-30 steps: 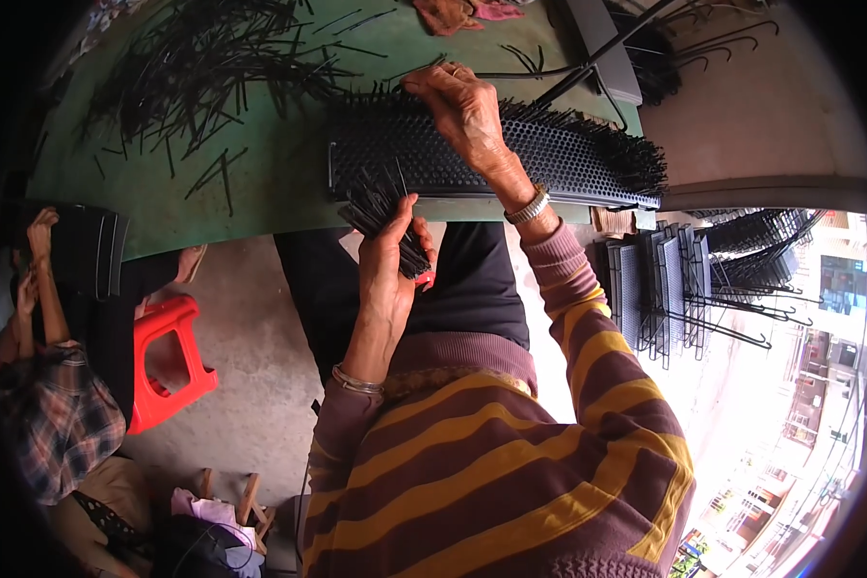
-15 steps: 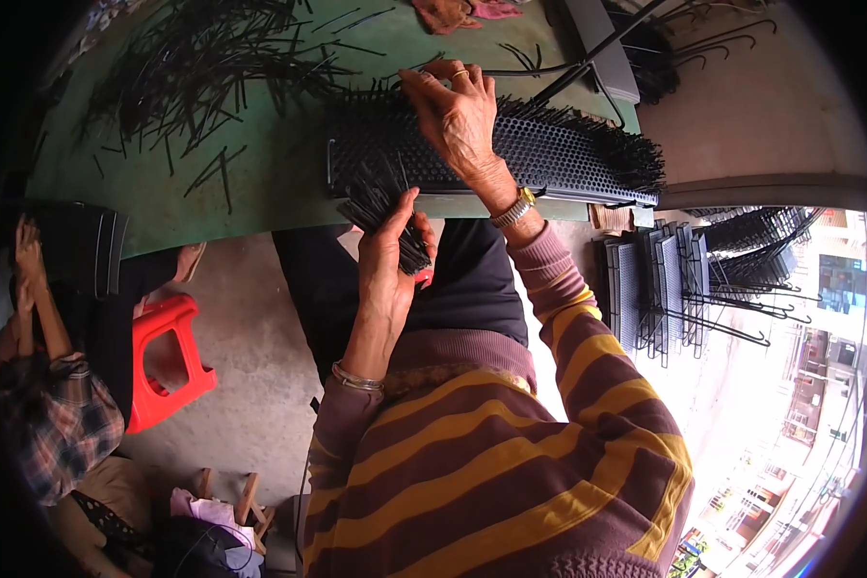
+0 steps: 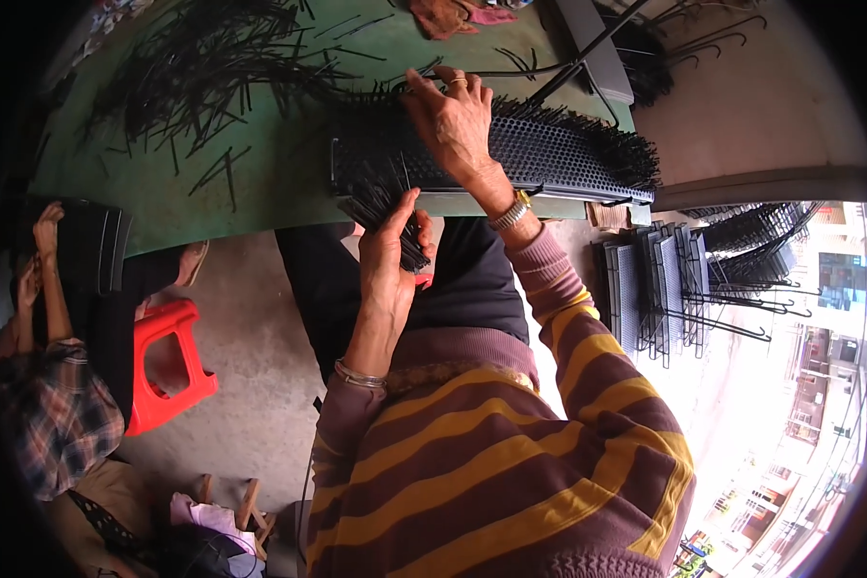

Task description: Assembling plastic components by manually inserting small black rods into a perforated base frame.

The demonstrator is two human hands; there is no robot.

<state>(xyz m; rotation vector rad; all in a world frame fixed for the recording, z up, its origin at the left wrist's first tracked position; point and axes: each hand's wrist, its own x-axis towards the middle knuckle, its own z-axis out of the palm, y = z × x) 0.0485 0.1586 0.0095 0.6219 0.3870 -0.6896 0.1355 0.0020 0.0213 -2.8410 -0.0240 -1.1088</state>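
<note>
A long black perforated panel (image 3: pixel 549 159) lies along the near edge of the green table, with rows of thin black strips standing up along its far side and right end. My left hand (image 3: pixel 390 246) is closed around a bundle of thin black strips (image 3: pixel 380 197), held at the panel's near left part. Over the panel, my right hand (image 3: pixel 456 125) reaches to the far edge among the standing strips. Its fingers are curled in; whatever is between the fingertips is too small to make out.
A loose heap of black strips (image 3: pixel 202 72) covers the table (image 3: pixel 289 183) at far left. Black rods (image 3: pixel 588 63) cross behind the panel. Finished-looking black racks (image 3: pixel 660 284) stand at right. Another person's hands (image 3: pixel 48 231) work at left near a red stool (image 3: pixel 173 366).
My right hand's fingers have shifted slightly along the panel's far edge, the index lifting a little. My left hand keeps its bundle almost still. The other person's hand has moved up.
</note>
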